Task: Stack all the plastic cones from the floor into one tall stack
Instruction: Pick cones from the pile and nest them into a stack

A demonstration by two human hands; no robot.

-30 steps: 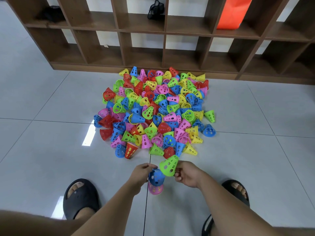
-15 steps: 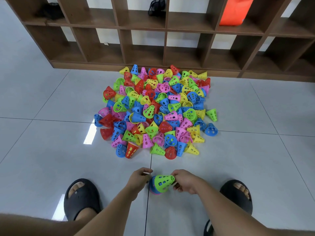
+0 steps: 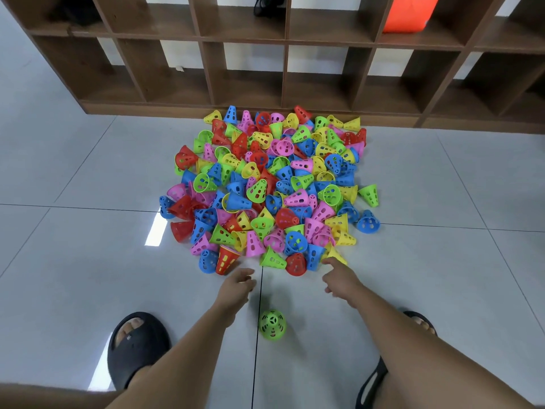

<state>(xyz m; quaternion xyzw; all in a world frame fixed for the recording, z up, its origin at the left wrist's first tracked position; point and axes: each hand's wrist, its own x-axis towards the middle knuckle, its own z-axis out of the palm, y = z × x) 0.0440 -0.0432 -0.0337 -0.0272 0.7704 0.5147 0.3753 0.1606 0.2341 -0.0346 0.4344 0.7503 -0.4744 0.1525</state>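
Released by the left hand [image 3: 236,286] and the right hand [image 3: 339,278], the short stack of perforated plastic cones [image 3: 272,324], capped in green, now stands alone on the grey tiled floor [image 3: 88,261]. It sits behind both hands, between the forearms, where half a second ago they were pressing it together. The left hand reaches forward, fingers loose and empty, just short of a green perforated plastic cone [image 3: 272,258] lying ahead of it. The right hand is empty too, forefinger stretched to a yellow perforated plastic cone [image 3: 336,255], perhaps touching it. Beyond both hands the heap of loose multicoloured plastic cones [image 3: 274,187] looks barely dented, so the stacking has hardly begun.
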